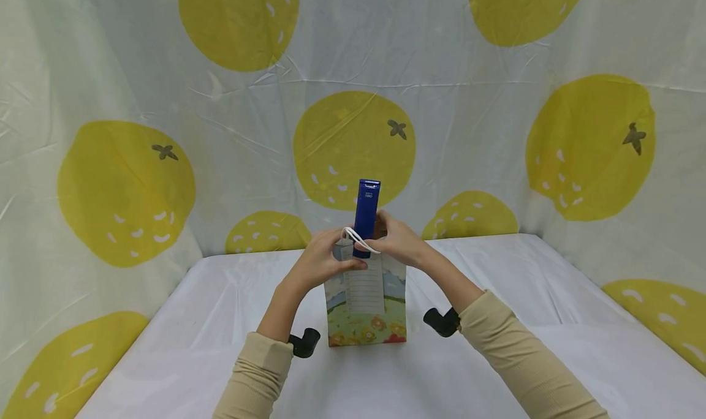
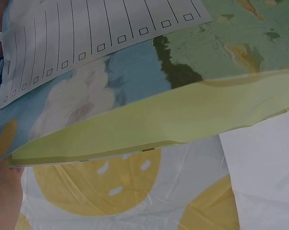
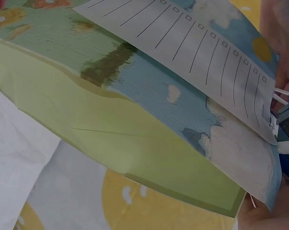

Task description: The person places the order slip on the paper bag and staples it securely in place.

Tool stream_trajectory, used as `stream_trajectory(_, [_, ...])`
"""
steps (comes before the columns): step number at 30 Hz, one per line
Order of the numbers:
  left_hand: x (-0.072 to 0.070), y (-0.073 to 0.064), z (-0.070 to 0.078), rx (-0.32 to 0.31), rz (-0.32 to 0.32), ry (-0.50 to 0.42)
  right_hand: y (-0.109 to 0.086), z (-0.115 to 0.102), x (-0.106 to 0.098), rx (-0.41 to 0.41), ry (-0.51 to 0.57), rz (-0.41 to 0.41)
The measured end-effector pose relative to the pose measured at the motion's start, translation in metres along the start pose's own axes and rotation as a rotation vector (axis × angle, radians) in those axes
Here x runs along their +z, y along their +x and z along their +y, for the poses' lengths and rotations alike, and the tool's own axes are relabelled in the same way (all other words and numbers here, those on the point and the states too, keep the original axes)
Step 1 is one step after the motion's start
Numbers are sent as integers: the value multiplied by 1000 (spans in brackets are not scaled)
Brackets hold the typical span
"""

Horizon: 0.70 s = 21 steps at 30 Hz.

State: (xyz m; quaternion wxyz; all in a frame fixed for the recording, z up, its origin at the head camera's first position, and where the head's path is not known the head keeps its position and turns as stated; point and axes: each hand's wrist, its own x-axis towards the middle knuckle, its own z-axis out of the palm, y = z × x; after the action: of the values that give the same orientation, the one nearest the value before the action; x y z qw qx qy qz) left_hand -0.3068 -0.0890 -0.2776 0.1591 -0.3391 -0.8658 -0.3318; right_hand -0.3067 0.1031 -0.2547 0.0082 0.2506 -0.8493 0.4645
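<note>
A blue stapler [image 1: 367, 207] stands upright at the top edge of a flowered paper gift bag [image 1: 366, 330], its lower end over the bag's rim. My right hand [image 1: 401, 241] grips the stapler, thumb in front and fingers partly hidden behind it. With my left hand [image 1: 322, 261] I pinch the bag's top edge, thumb at the front near the stapler's lower end. A white checklist sheet [image 1: 364, 293] lies against the bag's front, its top under the stapler. White cord handles [image 1: 358, 239] loop across the stapler. The right wrist view shows the stapler's jaws at the sheet's short edge.
The bag stands on a white-covered table [image 1: 231, 309]. Behind and beside it hangs a pale curtain [image 1: 242, 137] printed with yellow fruit. Black wrist cameras [image 1: 304, 343] sit on both forearms, near the bag's sides. The bag's pale green side fold [image 2: 135, 129] faces the left wrist camera.
</note>
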Motion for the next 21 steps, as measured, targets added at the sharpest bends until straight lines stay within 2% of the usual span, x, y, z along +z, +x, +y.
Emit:
stream_trajectory(6, [1,0,0,-48,5,-7,0,0,-1,5,53,7])
stream_trajectory(10, [3,-2,0,-77,41,16,-1,-1,-3,-2,84,11])
stream_trajectory(15, [3,-3,-1,-65,89,56,-2,1,-4,-37,77,41])
stream_trajectory(21, [3,-4,0,-78,98,83,-3,2,-5,-61,61,96])
